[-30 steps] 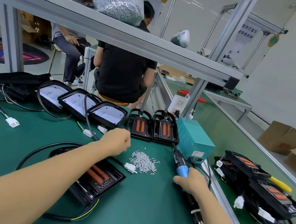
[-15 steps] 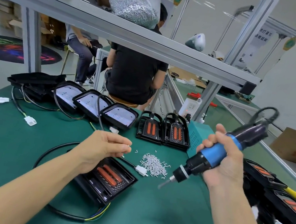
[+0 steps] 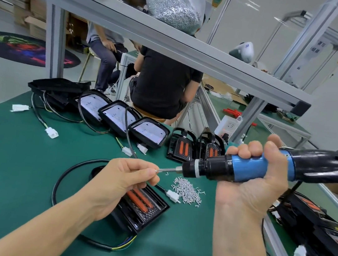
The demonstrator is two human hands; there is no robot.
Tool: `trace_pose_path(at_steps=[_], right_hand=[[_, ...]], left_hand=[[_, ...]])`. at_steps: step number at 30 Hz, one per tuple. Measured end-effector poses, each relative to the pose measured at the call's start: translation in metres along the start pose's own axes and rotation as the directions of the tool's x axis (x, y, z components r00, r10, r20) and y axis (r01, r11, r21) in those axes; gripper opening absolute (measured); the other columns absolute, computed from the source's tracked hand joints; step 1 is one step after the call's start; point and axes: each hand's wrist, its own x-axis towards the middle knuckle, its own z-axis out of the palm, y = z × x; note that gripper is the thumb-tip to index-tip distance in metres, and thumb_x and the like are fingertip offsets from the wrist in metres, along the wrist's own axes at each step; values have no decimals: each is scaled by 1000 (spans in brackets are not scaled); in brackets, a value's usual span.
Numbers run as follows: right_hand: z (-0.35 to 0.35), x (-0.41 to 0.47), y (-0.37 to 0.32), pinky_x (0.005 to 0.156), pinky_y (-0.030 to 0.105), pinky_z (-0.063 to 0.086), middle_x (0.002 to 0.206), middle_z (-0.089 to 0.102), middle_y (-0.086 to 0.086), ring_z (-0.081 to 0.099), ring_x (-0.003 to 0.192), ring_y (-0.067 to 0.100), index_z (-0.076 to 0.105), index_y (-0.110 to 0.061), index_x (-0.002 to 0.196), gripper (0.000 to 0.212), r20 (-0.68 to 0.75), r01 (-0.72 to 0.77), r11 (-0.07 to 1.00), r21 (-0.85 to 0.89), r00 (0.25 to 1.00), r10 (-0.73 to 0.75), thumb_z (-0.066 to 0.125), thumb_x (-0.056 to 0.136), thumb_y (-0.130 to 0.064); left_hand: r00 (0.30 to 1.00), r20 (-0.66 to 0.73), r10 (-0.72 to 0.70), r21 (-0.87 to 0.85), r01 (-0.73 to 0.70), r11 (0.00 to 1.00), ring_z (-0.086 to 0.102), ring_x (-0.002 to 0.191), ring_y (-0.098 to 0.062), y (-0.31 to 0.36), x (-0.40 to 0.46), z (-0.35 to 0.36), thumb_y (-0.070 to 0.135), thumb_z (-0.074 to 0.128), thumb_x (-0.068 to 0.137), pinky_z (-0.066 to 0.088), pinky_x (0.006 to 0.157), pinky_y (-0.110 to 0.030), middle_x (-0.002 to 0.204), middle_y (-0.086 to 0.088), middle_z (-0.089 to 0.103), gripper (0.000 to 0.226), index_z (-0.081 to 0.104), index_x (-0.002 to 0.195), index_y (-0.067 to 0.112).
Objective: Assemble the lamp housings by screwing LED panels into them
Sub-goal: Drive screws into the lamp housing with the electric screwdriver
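Partly hidden lamp housing (image 3: 142, 209), left hand (image 3: 125, 178) over it, screw (image 3: 155, 170) barely discernible

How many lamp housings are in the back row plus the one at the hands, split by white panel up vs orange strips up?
white-panel housings: 3
orange-strip housings: 3 (two in the back row, one under the left hand)
Total: 6
Not counted: the black stack far left and the right-side pile, which I can't separate into units.
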Motion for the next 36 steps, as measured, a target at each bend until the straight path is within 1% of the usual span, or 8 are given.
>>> trace_pose_path(at_steps=[6, 12, 18, 24, 27, 29, 31, 36], right_hand=[[3, -3, 3, 55, 20, 45, 57, 48, -9, 46, 47, 7, 56, -21, 87, 15, -16, -5, 1000, -2, 1000, 5, 55, 74, -14], [3, -4, 3, 55, 21, 45, 57, 48, -8, 45, 48, 7, 56, -21, 87, 16, -8, 7, 1000, -10, 1000, -7, 55, 74, -13], [2, -6, 4, 56, 21, 46, 57, 48, -7, 46, 48, 8, 56, -19, 91, 18, 20, 57, 998, -32, 998, -57, 52, 76, -11], [1, -8, 7, 56, 22, 45, 57, 48, -8, 45, 49, 8, 56, -19, 91, 20, 0, 105, 994, -15, 994, -105, 51, 74, -9], [-1, -9, 9, 57, 22, 45, 57, 48, -8, 45, 49, 8, 55, -20, 91, 21, -21, 110, 994, -19, 994, -110, 50, 74, -9], [-1, -10, 11, 58, 21, 45, 57, 48, -7, 45, 49, 8, 54, -20, 92, 21, -36, 109, 994, -30, 993, -110, 50, 73, -9], [-2, -9, 12, 58, 22, 46, 57, 48, -7, 45, 49, 8, 54, -19, 92, 21, -57, 112, 993, -23, 992, -113, 51, 73, -9], [-5, -7, 13, 58, 23, 47, 58, 48, -7, 46, 50, 9, 55, -19, 92, 22, -91, 116, 993, 5, 989, -115, 51, 73, -10]], left_hand=[[1000, -18, 9, -27, -10, 1000, 61, 70, -13, 0, -3, 0, 24, 72, 63, 44, 77, -28, 73, -9, 70, 20, 77, 76, 11], [1000, -21, 9, -47, -10, 999, 61, 70, -14, -3, -4, 0, 26, 74, 59, 45, 76, -28, 73, -10, 69, 24, 77, 77, 10], [998, -57, 28, -61, -32, 998, 61, 70, -14, -7, -3, 4, 23, 73, 63, 46, 79, -29, 72, -10, 69, 23, 75, 78, 7], [980, -118, 162, 48, -158, 986, 65, 65, -9, -8, 3, 10, 18, 70, 67, 49, 68, -12, 69, -8, 71, 19, 73, 81, 6], [968, -107, 228, 145, -211, 967, 67, 69, -11, -9, 5, 8, 10, 71, 74, 49, 71, -12, 72, -11, 73, 7, 74, 80, 11], [957, -105, 271, 209, -245, 947, 68, 71, -13, -11, 6, 5, 3, 69, 80, 50, 72, -13, 74, -11, 73, 15, 75, 76, 16], [953, -102, 286, 224, -258, 940, 68, 73, -14, -11, 6, 3, 3, 68, 81, 50, 73, -14, 75, -11, 73, 19, 76, 74, 19], [955, -86, 284, 204, -262, 943, 69, 75, -17, -12, 10, 1, 5, 68, 81, 51, 76, -17, 75, -11, 73, 15, 76, 77, 17]])
